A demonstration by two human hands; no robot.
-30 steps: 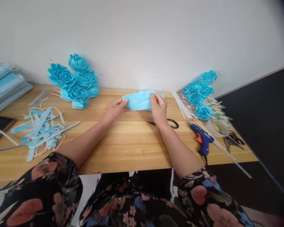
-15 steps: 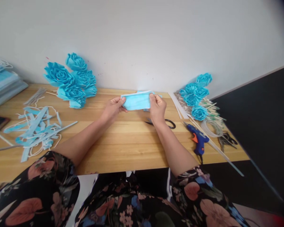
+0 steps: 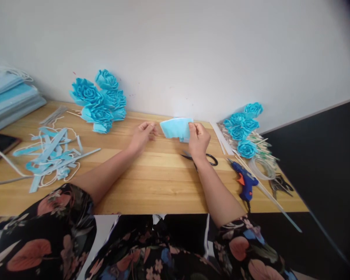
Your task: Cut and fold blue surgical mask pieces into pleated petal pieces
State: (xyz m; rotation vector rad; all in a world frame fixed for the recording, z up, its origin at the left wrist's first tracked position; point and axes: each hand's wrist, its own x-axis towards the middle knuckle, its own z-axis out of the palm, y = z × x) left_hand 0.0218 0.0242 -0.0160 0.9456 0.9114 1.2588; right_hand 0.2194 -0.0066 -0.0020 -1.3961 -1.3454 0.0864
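A light-blue rectangle of face-mask fabric [image 3: 176, 128] with a pale upper edge hangs above the far part of the table. My right hand [image 3: 198, 138] pinches its right end between thumb and fingers. The left end is free and curves slightly. Just left of that end is my left hand [image 3: 144, 135], apart from the fabric, its fingers loosely curled and a little blurred, with nothing visible in them. Another blue piece [image 3: 184, 139] shows partly behind the fabric. Black-handled scissors [image 3: 211, 159] lie on the table, partly hidden by my right wrist.
Blue fabric roses [image 3: 100, 101] stand at the back left, more roses [image 3: 242, 124] at the right. Cut strips and ear loops [image 3: 54, 155], a phone [image 3: 1, 147] and stacked masks [image 3: 11, 99] lie left. A blue glue gun [image 3: 245, 179], clear tape roll [image 3: 262, 168] and pliers [image 3: 280, 184] are right.
My left hand has let go of the fabric's left end and drawn slightly away from it. The right hand keeps hold. The camera view has shifted a little.
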